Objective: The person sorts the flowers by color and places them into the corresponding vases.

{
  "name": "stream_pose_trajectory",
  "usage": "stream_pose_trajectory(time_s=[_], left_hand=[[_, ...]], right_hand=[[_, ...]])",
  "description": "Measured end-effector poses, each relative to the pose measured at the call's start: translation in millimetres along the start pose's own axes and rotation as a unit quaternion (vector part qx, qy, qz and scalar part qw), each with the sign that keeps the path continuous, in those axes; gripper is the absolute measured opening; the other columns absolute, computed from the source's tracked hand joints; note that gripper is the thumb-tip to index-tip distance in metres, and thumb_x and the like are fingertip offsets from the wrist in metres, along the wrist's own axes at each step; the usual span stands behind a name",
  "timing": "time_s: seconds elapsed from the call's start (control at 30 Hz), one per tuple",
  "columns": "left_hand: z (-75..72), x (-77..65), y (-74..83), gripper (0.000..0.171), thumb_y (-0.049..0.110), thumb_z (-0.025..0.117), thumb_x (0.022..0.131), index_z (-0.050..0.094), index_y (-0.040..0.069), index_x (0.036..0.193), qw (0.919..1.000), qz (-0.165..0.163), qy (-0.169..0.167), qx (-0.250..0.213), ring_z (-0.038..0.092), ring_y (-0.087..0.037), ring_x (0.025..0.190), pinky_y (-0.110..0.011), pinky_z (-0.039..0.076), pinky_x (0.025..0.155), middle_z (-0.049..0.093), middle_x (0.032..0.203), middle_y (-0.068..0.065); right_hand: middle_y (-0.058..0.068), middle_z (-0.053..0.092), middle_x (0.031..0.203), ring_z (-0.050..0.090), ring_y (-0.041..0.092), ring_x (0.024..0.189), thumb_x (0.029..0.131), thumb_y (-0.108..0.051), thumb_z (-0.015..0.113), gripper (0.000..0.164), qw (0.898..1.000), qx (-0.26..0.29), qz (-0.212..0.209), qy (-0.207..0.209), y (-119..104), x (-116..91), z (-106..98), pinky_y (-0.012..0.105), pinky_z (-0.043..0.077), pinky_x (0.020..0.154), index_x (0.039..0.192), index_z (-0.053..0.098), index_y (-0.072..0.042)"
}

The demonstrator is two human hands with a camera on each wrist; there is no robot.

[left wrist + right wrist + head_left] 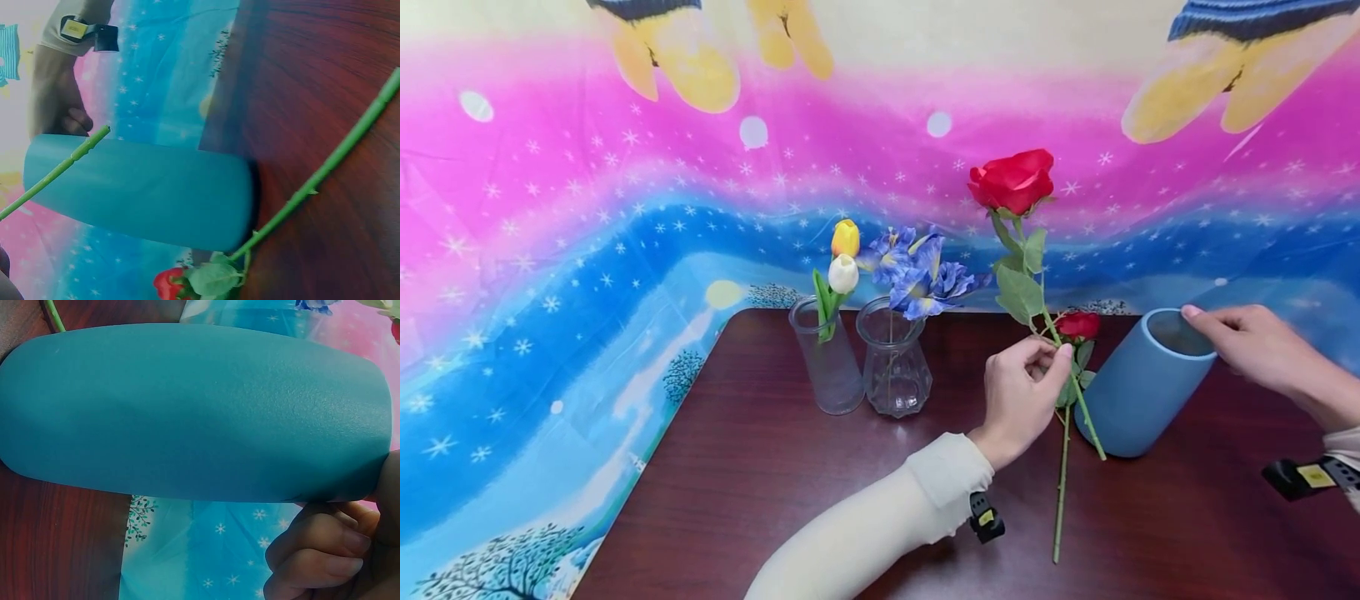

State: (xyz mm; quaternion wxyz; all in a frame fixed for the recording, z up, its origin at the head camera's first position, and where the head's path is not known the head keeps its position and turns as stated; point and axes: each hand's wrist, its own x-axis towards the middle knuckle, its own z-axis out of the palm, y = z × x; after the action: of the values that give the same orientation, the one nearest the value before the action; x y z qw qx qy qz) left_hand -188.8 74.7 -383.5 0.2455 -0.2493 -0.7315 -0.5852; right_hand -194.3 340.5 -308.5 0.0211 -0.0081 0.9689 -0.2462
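My left hand (pixel 1026 392) pinches the green stem of a large red rose (pixel 1015 182) between thumb and fingers. The bloom points up, and the cut end of the stem hangs in front of a blue vase (pixel 1138 392). The thumb of my right hand (pixel 1262 342) lies at that vase's rim, and its curled fingers (pixel 325 553) show beside the rim in the right wrist view. The vase stands on the table, its mouth facing up. A second red rose (pixel 1078 325) lies on the table left of the vase, its stem (pixel 325 165) stretching toward the near edge.
Left of my hands, a clear cylindrical glass vase (pixel 835 375) holds a yellow tulip and a white tulip (pixel 843 273). Beside it a faceted glass vase (pixel 898 379) holds blue-purple irises (pixel 925 275). A patterned cloth (pixel 625 208) hangs behind the dark wooden table (pixel 737 467).
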Motion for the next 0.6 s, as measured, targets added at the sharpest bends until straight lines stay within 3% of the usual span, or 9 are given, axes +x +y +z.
stream_pose_trajectory(time_s=[0.6], left_hand=[[-4.2, 34.1, 23.6, 0.024, 0.019, 0.061, 0.101, 0.073, 0.004, 0.087, 0.9987, 0.023, 0.024, -0.037, 0.054, 0.005, 0.055, -0.011, 0.045, 0.053, 0.073, 0.070, -0.006]], right_hand=[[0.000, 0.040, 0.056, 0.038, 0.018, 0.049, 0.109, -0.046, 0.031, 0.059, 1.000, 0.008, -0.002, 0.006, 0, 1, 1, 0.034, 0.031, 0.050, 0.073, 0.055, -0.006]])
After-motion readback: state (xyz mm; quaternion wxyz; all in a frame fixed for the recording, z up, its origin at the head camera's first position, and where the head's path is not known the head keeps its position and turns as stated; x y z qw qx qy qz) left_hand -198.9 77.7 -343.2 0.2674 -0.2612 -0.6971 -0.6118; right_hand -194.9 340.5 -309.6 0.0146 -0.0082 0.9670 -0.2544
